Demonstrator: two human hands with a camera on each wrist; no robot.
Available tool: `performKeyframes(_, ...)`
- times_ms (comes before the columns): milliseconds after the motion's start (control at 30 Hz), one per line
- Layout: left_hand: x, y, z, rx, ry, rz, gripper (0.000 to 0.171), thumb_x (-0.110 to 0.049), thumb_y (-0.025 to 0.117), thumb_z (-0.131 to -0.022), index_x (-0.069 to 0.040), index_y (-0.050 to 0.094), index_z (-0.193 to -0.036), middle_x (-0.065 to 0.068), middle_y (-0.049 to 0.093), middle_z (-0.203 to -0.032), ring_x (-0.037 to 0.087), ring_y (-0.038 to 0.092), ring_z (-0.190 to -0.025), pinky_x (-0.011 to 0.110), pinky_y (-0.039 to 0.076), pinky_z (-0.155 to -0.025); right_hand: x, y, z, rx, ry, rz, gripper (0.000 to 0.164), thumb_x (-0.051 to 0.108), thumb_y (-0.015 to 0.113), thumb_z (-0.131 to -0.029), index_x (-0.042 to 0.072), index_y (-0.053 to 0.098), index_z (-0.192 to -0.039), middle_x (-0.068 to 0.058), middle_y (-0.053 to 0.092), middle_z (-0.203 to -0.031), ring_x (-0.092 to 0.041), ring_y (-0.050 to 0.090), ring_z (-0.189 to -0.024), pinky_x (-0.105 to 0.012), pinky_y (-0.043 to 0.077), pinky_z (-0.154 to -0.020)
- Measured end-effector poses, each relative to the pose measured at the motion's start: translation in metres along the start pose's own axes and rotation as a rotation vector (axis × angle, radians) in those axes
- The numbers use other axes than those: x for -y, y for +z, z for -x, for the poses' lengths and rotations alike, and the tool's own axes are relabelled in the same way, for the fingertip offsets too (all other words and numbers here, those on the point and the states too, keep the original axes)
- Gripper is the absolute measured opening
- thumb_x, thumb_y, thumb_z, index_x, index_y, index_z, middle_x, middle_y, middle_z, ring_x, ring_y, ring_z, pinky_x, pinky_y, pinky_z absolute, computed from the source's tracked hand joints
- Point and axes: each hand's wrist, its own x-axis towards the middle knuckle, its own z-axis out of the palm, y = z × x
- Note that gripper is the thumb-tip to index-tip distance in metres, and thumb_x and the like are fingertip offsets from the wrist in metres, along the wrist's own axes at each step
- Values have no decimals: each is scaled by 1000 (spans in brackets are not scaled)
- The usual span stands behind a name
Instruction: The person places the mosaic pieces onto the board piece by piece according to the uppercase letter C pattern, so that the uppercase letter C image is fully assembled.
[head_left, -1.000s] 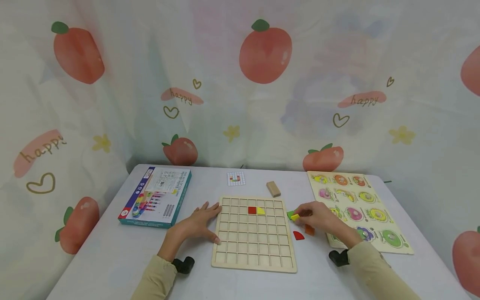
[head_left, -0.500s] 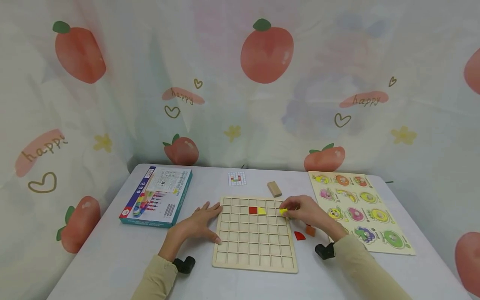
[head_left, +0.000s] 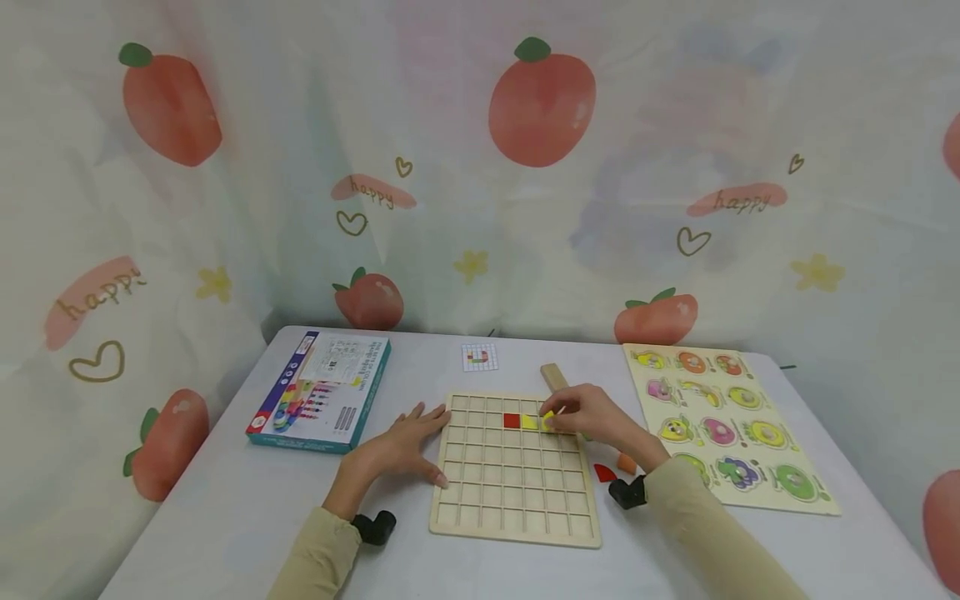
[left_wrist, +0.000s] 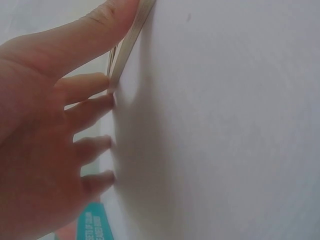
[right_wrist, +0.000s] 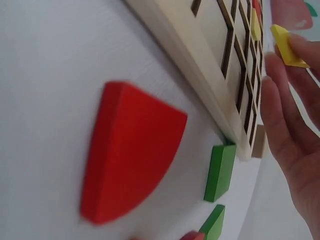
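A wooden grid board [head_left: 517,500] lies on the table in the head view. My left hand [head_left: 397,450] has its fingers spread, thumb and fingertips at the board's left edge; the left wrist view shows the thumb against that edge. My right hand [head_left: 592,414] pinches a yellow block [right_wrist: 287,49] over the upper right of the grid. A red square block [head_left: 512,421] and another yellow block [head_left: 529,422] sit side by side in upper cells, just left of the held one. Right of the board lies a red quarter-circle block [right_wrist: 132,150], with green blocks [right_wrist: 220,171] near the board's corner.
An orange block [head_left: 627,463] lies beside the red quarter-circle. Behind the board are a plain wooden block [head_left: 554,377] and a small patterned card [head_left: 480,357]. A toy box [head_left: 322,392] stands at left, a fruit puzzle board [head_left: 652,379] at right.
My right hand has carried the yellow block leftward from beside the board to over the upper grid, near the placed blocks. The left hand stays at the board's left edge.
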Motion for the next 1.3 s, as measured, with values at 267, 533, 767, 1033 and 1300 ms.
performKeyframes(267,1,0,0,2,2,-5,105,-32,93,-74,-9,37,-160,7,26,-171,37,7,-160,58,7,-130,6,13,-15,-16,10,11,13,10,74,-91,10,79,-104,-1,76,-101,-16,63,-88,-34,54,-85)
performKeyframes(533,1,3,-4,5,-2,-11,105,-32,93,-74,-9,37,-160,6,26,-171,37,7,-161,55,7,-131,12,22,-26,16,23,-6,13,8,72,-93,10,79,-105,-2,77,-105,-14,66,-92,-35,56,-90)
performKeyframes(767,-1,2,-5,-5,-19,8,106,-31,94,-73,-10,38,-160,5,26,-171,35,6,-161,54,6,-131,22,30,-42,48,-33,-16,12,6,72,-94,6,78,-104,-4,77,-99,-12,66,-83,-27,58,-79)
performKeyframes(1033,1,1,-6,4,-26,13,106,-33,93,-74,-13,37,-161,3,25,-171,34,5,-161,54,6,-131,31,38,-54,88,-66,31,11,6,71,-95,7,79,-102,-2,78,-97,-10,65,-81,-29,57,-78)
performKeyframes(1300,1,1,-5,9,-30,21,105,-32,93,-74,-12,37,-161,4,25,-171,34,4,-161,54,4,-131,35,43,-57,122,-65,137,15,7,69,-97,13,81,-102,-2,77,-106,-15,64,-93,-36,57,-86)
